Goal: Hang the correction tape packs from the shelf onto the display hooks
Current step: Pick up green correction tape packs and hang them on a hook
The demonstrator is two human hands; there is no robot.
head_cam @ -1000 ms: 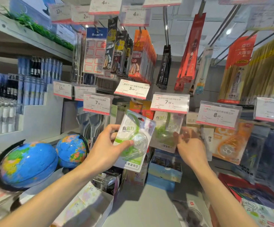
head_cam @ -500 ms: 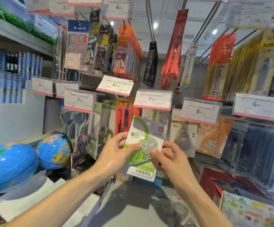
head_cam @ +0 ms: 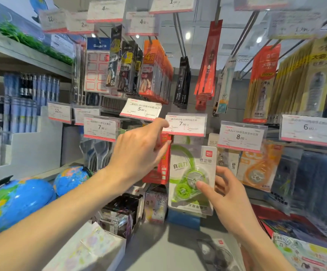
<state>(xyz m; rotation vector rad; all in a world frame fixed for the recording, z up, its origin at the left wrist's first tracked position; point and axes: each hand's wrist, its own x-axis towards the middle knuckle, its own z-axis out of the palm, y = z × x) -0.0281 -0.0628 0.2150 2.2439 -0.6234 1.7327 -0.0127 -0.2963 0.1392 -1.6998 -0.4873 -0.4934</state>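
Head view: we see our right hand (head_cam: 224, 194) pinching the green correction tape pack (head_cam: 193, 178) by its right edge, thumb on the front, holding it upright just below the 7.90 price tag (head_cam: 185, 124). Our left hand (head_cam: 139, 151) grips nothing, fingers loosely spread, forefinger touching that tag's left edge.

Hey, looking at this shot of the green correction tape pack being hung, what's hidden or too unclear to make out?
Head view, the only one:
- The hook under the 7.90 price tag: the tag hides it, so whether the green correction tape pack is already on it cannot be told.
- Left hand fingertips: behind the tag's edge.
- Right hand fingers behind the pack: covered.
- Upper price tags: blurred.
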